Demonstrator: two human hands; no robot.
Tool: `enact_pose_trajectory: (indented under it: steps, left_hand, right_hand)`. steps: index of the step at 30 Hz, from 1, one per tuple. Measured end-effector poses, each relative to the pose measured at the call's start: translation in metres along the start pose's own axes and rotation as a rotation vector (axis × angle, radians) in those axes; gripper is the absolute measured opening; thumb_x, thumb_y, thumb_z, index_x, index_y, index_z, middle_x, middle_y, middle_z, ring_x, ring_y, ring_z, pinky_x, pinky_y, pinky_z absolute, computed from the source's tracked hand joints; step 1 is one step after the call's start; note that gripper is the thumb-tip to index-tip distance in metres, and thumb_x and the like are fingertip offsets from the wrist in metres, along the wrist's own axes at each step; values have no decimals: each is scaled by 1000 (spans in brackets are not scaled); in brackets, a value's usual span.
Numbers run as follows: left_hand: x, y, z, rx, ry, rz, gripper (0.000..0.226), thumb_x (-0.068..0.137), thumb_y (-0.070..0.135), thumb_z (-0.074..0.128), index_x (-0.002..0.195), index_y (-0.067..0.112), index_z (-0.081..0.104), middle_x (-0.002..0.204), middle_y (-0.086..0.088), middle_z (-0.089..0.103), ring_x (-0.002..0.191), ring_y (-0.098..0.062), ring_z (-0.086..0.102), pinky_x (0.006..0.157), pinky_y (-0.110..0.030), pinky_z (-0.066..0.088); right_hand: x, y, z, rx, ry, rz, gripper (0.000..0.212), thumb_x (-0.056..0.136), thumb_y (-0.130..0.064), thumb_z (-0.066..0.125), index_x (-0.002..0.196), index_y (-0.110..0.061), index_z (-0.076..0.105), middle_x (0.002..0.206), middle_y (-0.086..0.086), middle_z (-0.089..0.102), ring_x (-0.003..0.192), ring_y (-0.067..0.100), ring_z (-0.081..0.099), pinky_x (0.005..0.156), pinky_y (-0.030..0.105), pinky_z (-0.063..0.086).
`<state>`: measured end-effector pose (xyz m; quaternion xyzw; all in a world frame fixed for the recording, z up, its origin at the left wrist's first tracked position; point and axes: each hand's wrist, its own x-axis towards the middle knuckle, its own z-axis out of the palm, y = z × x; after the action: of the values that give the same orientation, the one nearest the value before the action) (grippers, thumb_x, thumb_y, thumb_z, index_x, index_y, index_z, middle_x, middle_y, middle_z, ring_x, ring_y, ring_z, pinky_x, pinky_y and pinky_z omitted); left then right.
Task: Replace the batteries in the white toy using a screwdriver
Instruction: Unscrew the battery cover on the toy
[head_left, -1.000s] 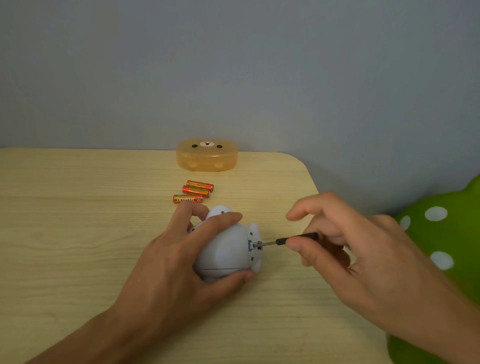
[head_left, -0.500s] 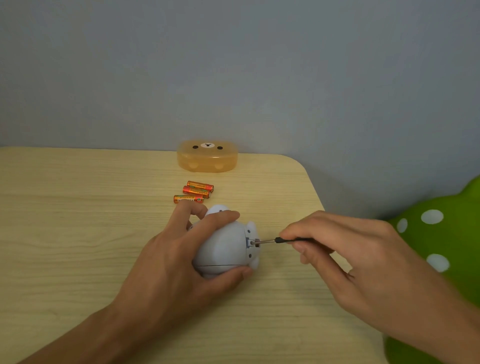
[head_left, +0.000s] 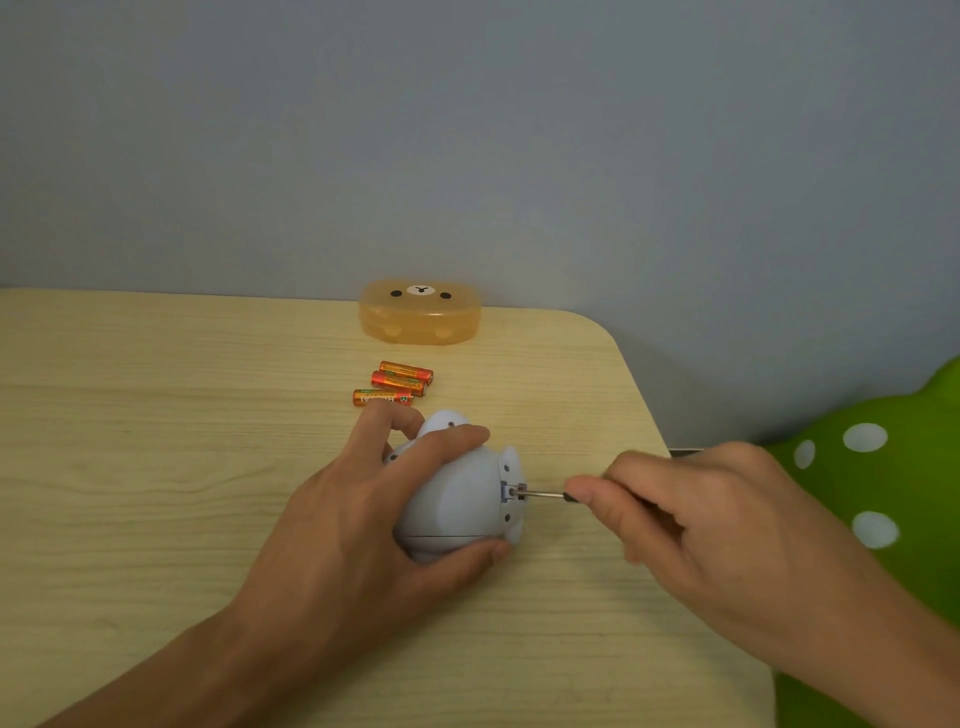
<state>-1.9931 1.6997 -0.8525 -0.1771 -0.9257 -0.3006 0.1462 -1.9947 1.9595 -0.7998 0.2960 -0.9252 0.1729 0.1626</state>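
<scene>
The white toy (head_left: 460, 501) lies on its side on the wooden table (head_left: 156, 467), its underside facing right. My left hand (head_left: 358, 519) wraps over it, thumb below and fingers on top. My right hand (head_left: 691, 525) pinches a small screwdriver (head_left: 545, 494); its metal shaft is level and its tip sits in the battery cover on the toy's underside. The handle is mostly hidden in my fingers. Three orange batteries (head_left: 396, 383) lie side by side just behind the toy.
An orange translucent box with a bear face (head_left: 420, 312) sits at the table's back edge against the grey wall. A green cushion with white dots (head_left: 883, 499) lies off the table's right edge, behind my right wrist.
My right hand has rolled over the screwdriver, its fingers closing down from a raised, spread pose. The toy and my left hand stay put.
</scene>
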Motion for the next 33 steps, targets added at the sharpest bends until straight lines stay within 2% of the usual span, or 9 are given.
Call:
enact_pose_trajectory:
  steps: [3, 6, 11, 14, 21, 25, 27, 30, 33]
  left_hand:
    - [0, -1, 0, -24, 16, -19, 71, 70, 82, 66, 133, 50, 59, 126, 15, 46, 84, -8, 65, 65, -33, 60]
    - [0, -3, 0, -27, 31, -37, 72, 69, 82, 66, 132, 50, 59, 125, 17, 47, 86, -8, 66, 67, -32, 60]
    - [-2, -6, 2, -21, 28, -31, 71, 70, 83, 67, 133, 52, 57, 124, 19, 49, 90, -11, 65, 72, -32, 57]
    - [-2, -9, 4, -26, 28, -33, 71, 70, 84, 66, 134, 53, 57, 123, 20, 51, 96, -12, 62, 78, -33, 55]
    - [0, -12, 5, -82, 25, -32, 71, 72, 83, 68, 134, 51, 58, 126, 18, 53, 103, -16, 64, 83, -40, 57]
    - [1, -12, 6, -91, 21, -24, 74, 71, 90, 62, 135, 52, 57, 127, 21, 56, 105, -18, 65, 86, -40, 56]
    - [0, -11, 5, -97, 5, -19, 77, 69, 94, 58, 135, 54, 56, 126, 25, 56, 105, -14, 63, 88, -32, 52]
    - [0, -10, 4, -73, -16, 16, 80, 70, 97, 52, 137, 53, 57, 124, 29, 56, 105, -3, 57, 90, -21, 43]
    - [0, -10, 3, -77, -37, 27, 80, 72, 96, 54, 139, 53, 55, 124, 31, 55, 105, 1, 56, 90, -23, 44]
  right_hand:
    - [3, 8, -1, 62, -62, 98, 65, 100, -67, 39, 63, -19, 63, 48, -1, 64, 40, 17, 57, 45, 32, 50]
    - [13, 27, -5, 277, 30, 262, 48, 96, -67, 54, 74, -27, 71, 65, -10, 74, 52, 16, 68, 53, 29, 53]
    - [20, 54, 32, 221, -3, 303, 14, 94, -39, 75, 89, -28, 82, 83, -19, 78, 91, 0, 71, 71, 8, 48]
    - [17, 58, 45, 196, -53, 309, 4, 93, -29, 79, 93, -31, 83, 98, -21, 75, 99, 0, 67, 87, 13, 47]
    - [15, 50, 41, 188, -44, 320, 15, 93, -34, 77, 107, -31, 83, 111, -25, 72, 114, -1, 63, 105, 27, 50]
    - [16, 27, 26, 411, -124, 258, 56, 79, -65, 75, 127, -38, 74, 121, -26, 71, 124, 0, 62, 100, 10, 45]
    - [17, 16, 25, 503, -232, 267, 73, 69, -70, 79, 137, -46, 66, 125, -31, 68, 120, 0, 65, 96, 11, 48]
    - [17, 10, 30, 609, -286, 282, 78, 69, -52, 92, 141, -47, 61, 126, -30, 72, 111, 3, 73, 102, 30, 58]
    - [15, 8, 30, 690, -306, 291, 78, 75, -26, 97, 145, -35, 62, 123, -19, 79, 108, 9, 78, 101, 40, 61]
